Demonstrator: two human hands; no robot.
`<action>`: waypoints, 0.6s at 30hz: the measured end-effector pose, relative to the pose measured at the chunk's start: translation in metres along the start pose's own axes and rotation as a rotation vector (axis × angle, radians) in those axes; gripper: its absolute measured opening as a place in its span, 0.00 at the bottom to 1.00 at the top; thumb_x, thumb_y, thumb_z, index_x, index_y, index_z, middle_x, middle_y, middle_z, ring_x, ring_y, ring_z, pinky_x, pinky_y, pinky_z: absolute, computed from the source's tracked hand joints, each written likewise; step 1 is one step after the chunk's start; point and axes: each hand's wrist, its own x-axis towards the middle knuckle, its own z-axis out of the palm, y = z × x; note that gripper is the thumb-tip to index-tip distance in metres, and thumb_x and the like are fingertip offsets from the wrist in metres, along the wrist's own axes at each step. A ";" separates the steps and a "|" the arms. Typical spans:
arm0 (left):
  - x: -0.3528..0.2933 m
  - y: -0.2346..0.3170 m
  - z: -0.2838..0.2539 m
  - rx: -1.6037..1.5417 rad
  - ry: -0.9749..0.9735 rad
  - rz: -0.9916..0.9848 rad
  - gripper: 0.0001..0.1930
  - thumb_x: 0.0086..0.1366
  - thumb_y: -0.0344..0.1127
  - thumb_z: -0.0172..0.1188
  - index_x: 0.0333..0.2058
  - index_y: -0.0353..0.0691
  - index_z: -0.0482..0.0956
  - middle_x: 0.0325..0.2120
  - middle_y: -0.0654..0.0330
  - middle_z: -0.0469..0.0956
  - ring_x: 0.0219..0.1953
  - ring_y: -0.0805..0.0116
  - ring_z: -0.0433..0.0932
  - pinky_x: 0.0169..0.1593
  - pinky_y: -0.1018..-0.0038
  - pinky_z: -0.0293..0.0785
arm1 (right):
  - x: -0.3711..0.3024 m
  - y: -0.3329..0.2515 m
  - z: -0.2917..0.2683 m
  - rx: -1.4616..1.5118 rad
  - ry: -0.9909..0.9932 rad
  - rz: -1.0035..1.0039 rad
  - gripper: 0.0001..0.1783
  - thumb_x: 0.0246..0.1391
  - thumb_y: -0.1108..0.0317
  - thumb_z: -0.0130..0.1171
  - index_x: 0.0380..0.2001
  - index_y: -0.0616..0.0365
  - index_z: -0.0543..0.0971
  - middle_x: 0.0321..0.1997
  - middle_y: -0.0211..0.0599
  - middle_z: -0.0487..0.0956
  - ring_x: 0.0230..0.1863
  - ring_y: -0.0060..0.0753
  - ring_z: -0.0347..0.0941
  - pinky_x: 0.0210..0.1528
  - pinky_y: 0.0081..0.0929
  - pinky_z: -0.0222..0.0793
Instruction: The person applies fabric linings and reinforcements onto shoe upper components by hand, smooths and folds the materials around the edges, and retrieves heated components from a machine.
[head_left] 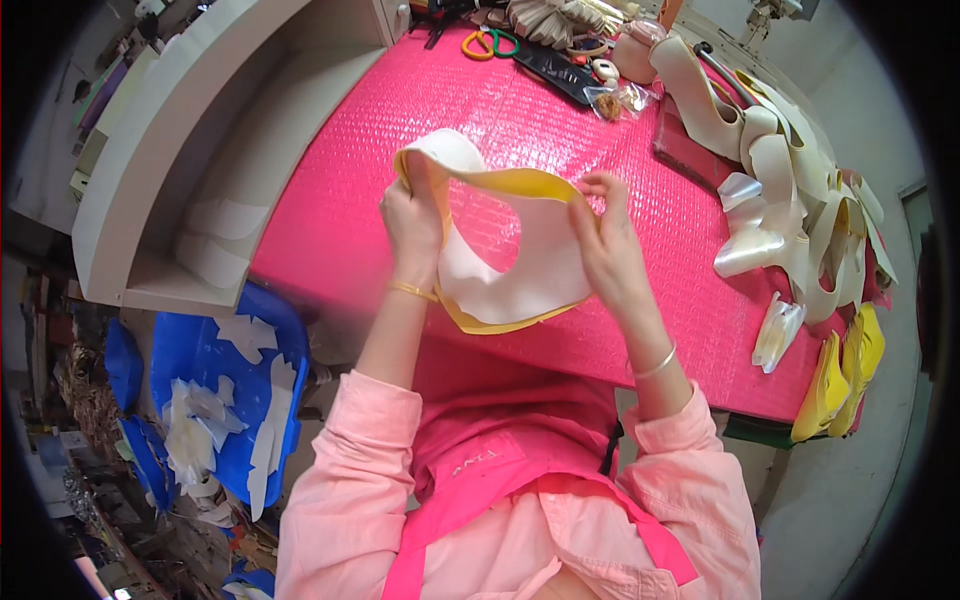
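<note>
So both sets of fingers are busy: my left hand (pixel 410 222) is curled around one side of this floppy white-and-yellow piece (pixel 552 240), which I'd call a shoe upper from its shape, and my right hand (pixel 612 248) pinches the opposite edge, thumb on the near face. Can't tell what my left fingertips are doing, they're tucked behind it.

The piece hangs between my hands over the near part of the pink table cover (pixel 335 205), and you can see pink through its oval opening. My guess is the two-sided grip is because it looks soft and would sag shut from one side only.

Further out, the pale shelf unit (pixel 150 150) walls off my left, so no elbow room at table height there. On the right it's the heap of cream strips (pixel 780 190) crowding things, with yellow shoe-shaped pieces (pixel 840 375) at the near corner. Scissors (pixel 489 42) lie at the far edge beside a black tray (pixel 555 78), so the held piece sits between me and them. The blue bin (pixel 298 430) with white scraps is down low left, probably handy for offcuts.
</note>
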 end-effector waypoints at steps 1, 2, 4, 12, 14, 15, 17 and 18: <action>0.002 -0.005 0.006 -0.063 0.079 0.036 0.35 0.59 0.60 0.36 0.21 0.25 0.71 0.17 0.46 0.72 0.23 0.54 0.74 0.27 0.65 0.65 | -0.006 0.012 0.008 -0.077 0.104 -0.198 0.10 0.51 0.68 0.47 0.27 0.65 0.68 0.31 0.47 0.72 0.34 0.38 0.70 0.31 0.29 0.62; 0.006 -0.009 0.011 -0.127 0.158 0.072 0.35 0.59 0.60 0.36 0.21 0.25 0.71 0.16 0.46 0.72 0.22 0.55 0.74 0.26 0.64 0.65 | -0.007 0.020 0.007 -0.075 0.108 -0.208 0.10 0.51 0.68 0.47 0.27 0.65 0.68 0.31 0.47 0.72 0.34 0.38 0.70 0.31 0.29 0.62; 0.006 -0.013 0.015 -0.240 0.129 0.067 0.34 0.59 0.60 0.36 0.23 0.27 0.72 0.17 0.51 0.73 0.22 0.61 0.74 0.25 0.67 0.66 | -0.015 0.005 0.003 0.034 0.028 -0.130 0.08 0.52 0.68 0.48 0.32 0.63 0.70 0.23 0.27 0.69 0.26 0.16 0.63 0.29 0.15 0.61; -0.079 0.057 -0.009 -1.457 -0.680 -0.277 0.27 0.62 0.50 0.38 0.52 0.33 0.56 0.50 0.54 0.62 0.51 0.65 0.62 0.55 0.70 0.55 | 0.054 0.004 -0.020 0.510 -0.221 0.016 0.10 0.52 0.65 0.48 0.30 0.63 0.71 0.21 0.37 0.72 0.27 0.20 0.70 0.27 0.21 0.63; -0.072 0.060 -0.014 -1.878 -0.802 -0.298 0.29 0.61 0.52 0.39 0.53 0.35 0.54 0.51 0.54 0.61 0.52 0.62 0.62 0.55 0.67 0.56 | -0.016 0.030 -0.046 0.575 -0.304 0.036 0.10 0.52 0.65 0.47 0.30 0.63 0.71 0.21 0.36 0.72 0.27 0.20 0.69 0.27 0.21 0.63; -0.075 0.058 -0.002 -1.906 -0.836 -0.266 0.29 0.61 0.52 0.40 0.53 0.35 0.54 0.50 0.55 0.61 0.51 0.63 0.62 0.55 0.67 0.56 | 0.005 0.045 -0.051 0.613 -0.341 0.057 0.10 0.52 0.65 0.47 0.30 0.62 0.71 0.21 0.35 0.72 0.27 0.20 0.69 0.27 0.20 0.63; -0.081 0.051 0.010 -2.024 -1.054 -0.411 0.27 0.61 0.49 0.41 0.52 0.36 0.56 0.48 0.56 0.64 0.50 0.64 0.64 0.54 0.67 0.57 | -0.027 0.075 -0.073 0.663 -0.410 0.131 0.10 0.52 0.66 0.47 0.30 0.62 0.71 0.21 0.35 0.72 0.26 0.20 0.69 0.27 0.20 0.63; -0.081 0.053 0.013 -2.028 -1.047 -0.395 0.27 0.61 0.49 0.41 0.52 0.36 0.56 0.48 0.56 0.64 0.50 0.64 0.64 0.54 0.67 0.57 | -0.038 0.092 -0.089 0.678 -0.414 0.159 0.10 0.52 0.66 0.47 0.30 0.62 0.71 0.21 0.34 0.72 0.26 0.20 0.69 0.27 0.20 0.63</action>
